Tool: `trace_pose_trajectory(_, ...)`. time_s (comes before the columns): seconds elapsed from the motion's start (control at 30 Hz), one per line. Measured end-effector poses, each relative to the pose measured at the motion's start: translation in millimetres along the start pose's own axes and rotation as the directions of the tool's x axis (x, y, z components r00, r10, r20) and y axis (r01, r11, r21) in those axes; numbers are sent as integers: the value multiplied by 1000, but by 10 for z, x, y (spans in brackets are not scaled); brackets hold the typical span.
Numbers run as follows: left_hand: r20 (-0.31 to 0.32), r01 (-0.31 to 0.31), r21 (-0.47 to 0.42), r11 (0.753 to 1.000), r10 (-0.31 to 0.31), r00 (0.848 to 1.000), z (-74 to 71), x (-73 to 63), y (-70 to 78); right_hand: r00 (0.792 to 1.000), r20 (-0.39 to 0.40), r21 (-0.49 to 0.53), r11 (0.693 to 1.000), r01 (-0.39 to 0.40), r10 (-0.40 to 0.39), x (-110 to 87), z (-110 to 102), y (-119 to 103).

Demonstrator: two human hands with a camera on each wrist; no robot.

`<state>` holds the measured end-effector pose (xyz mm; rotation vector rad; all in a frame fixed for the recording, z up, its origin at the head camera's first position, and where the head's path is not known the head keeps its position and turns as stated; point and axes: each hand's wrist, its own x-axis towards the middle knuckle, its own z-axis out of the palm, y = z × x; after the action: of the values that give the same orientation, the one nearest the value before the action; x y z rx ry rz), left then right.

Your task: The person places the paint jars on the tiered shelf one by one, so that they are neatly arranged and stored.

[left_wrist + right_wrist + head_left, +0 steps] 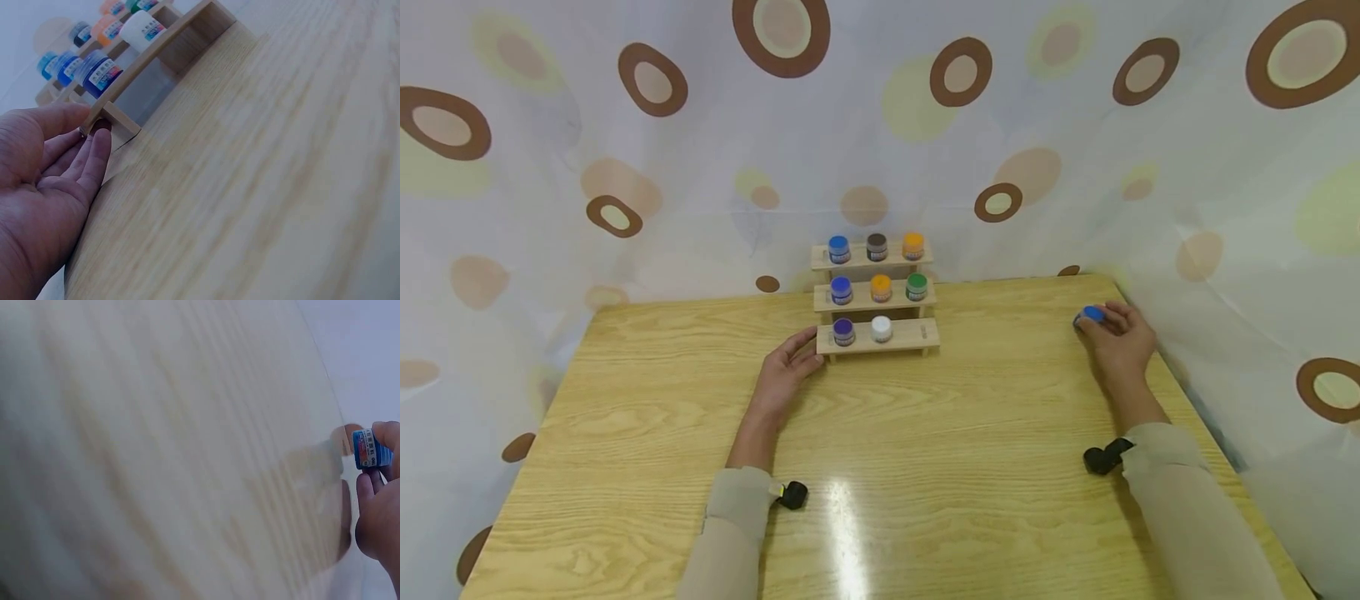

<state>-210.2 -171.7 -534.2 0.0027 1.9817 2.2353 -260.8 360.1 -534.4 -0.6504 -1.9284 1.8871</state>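
Note:
A three-tier wooden rack point(902, 337) holds several small paint jars with coloured lids. My left hand point(782, 379) grips the left end of its lowest tier; in the left wrist view the thumb lies against the board and the fingers reach round by the leg. On that tier stand a purple jar point(843, 332) and a white jar point(881, 329), with a bare spot at its right end. Far to the right, my right hand point(1123, 342) pinches a blue-lidded paint jar point(1092, 314) between thumb and fingers. Its printed label point(369, 449) shows in the right wrist view.
The middle tier bears a blue jar point(841, 290), an orange jar point(881, 288) and a green jar point(916, 287). Above them sit a light blue jar point(838, 249), a dark brown jar point(876, 247) and another orange one. A patterned curtain point(700, 183) borders the wooden table point(955, 467).

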Motion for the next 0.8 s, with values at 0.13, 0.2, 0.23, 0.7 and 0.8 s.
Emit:
trace_pose_trajectory(0.13, -1, 10, 0, 1000, -10, 1000, -3, 0, 1, 998, 67, -12, 1000, 20, -20, -90, 108, -31)
trace_pose_trajectory(0.2, 0, 10, 4, 1000, -10, 1000, -4, 6, -2, 993, 110, -52, 997, 52, -46, -153, 170, -61)
trace_pose_trajectory(0.23, -2, 9, 6, 1000, -9, 1000, -2, 8, 0, 989, 132, -62, 996, 70, -62, -187, 203, -81)
trace_pose_trajectory(0.7, -9, 12, 17, 1000, -11, 1000, 0, -10, 30, 866, 451, -96, 953, 286, -215, -602, 744, -188)
trace_pose_trajectory(0.8, -9, 12, 17, 1000, -12, 1000, 6, -8, 34, 831, 506, -73, 948, 309, -232, -706, 871, -197)
